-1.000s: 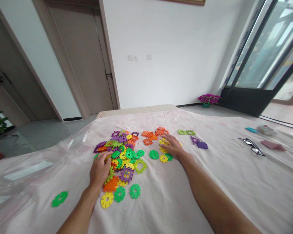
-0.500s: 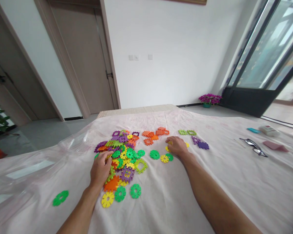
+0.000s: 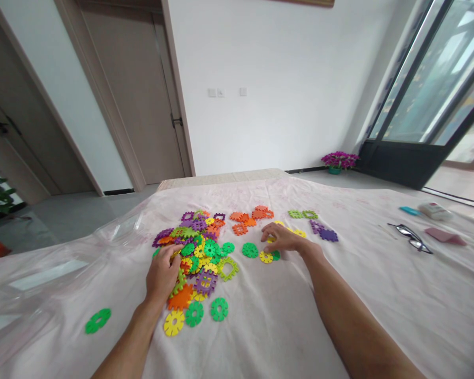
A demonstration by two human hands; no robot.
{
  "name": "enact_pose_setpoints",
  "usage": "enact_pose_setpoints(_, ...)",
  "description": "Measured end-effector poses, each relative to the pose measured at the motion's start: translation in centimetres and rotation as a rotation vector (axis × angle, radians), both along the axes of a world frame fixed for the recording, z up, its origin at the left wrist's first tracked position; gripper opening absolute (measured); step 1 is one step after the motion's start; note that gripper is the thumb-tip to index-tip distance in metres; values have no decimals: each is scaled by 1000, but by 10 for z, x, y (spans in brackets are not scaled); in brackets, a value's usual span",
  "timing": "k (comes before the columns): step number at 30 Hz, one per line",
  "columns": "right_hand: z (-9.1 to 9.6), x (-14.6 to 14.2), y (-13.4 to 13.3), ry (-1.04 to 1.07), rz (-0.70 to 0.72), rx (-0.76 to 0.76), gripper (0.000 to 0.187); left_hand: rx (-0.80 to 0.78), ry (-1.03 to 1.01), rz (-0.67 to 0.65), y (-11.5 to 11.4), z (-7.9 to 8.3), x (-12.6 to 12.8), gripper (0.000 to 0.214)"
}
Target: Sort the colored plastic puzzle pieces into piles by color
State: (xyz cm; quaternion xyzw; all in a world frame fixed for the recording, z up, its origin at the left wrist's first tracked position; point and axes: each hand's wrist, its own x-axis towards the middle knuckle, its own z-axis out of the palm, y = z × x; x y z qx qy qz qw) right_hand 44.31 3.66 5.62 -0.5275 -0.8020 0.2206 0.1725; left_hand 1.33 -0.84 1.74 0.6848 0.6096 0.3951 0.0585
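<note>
A mixed pile of plastic snap-together pieces, notched discs and toothed squares, lies on the cloth. My left hand point(image 3: 164, 271) rests against the pile's left side, fingers loosely bent and apart, with no piece visibly gripped. To the right, my right hand point(image 3: 281, 238) hovers with fingers spread above a few loose discs. Its thumb is close to a yellow disc point(image 3: 266, 257), which overlaps a green disc point(image 3: 276, 255). Other yellow discs point(image 3: 299, 233) lie just behind that hand, partly covered by it. A separate green disc point(image 3: 250, 250) sits between the pile and my right hand.
Sorted toothed pieces lie farther back: orange ones point(image 3: 259, 212), light green ones point(image 3: 309, 215) and purple ones point(image 3: 329, 235). Eyeglasses point(image 3: 411, 238) and a pink case point(image 3: 445, 236) are at the right. A clear plastic container point(image 3: 51, 273) stands at the left, near a lone green disc point(image 3: 98, 320).
My right hand has shifted slightly toward me and left, off the yellow discs, and its fingers have spread over the nearer yellow and green discs. My left hand stays put.
</note>
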Motion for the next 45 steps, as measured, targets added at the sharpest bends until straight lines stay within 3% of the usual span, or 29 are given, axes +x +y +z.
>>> enact_pose_setpoints(4, 8, -3, -5, -68, 30, -46, 47, -14, 3, 1, 0, 0, 0, 33)
enact_pose_setpoints(11, 17, -7, -9, -52, 32, -80, 27, -20, 1, 7, -1, 3, 1, 33)
enact_pose_setpoints(17, 15, -5, -8, -102, 49, -119, 36, 1, -7, 7, -2, 4, 2, 32)
enact_pose_setpoints(30, 20, -9, -12, -64, -32, -119, 23, -8, 5, 7, -1, 3, 1, 33)
enact_pose_setpoints(34, 11, -4, -6, 6, -48, -66, 20, -17, 6, 8, -1, 2, 0, 34)
enact_pose_setpoints(39, -15, 0, 11, 95, -133, 48, 16, -16, 4, 16, -3, 4, 1, 33)
enact_pose_setpoints(45, -32, -3, 24, 35, -145, 193, 14, -19, 19, 29, -3, 7, 2, 34)
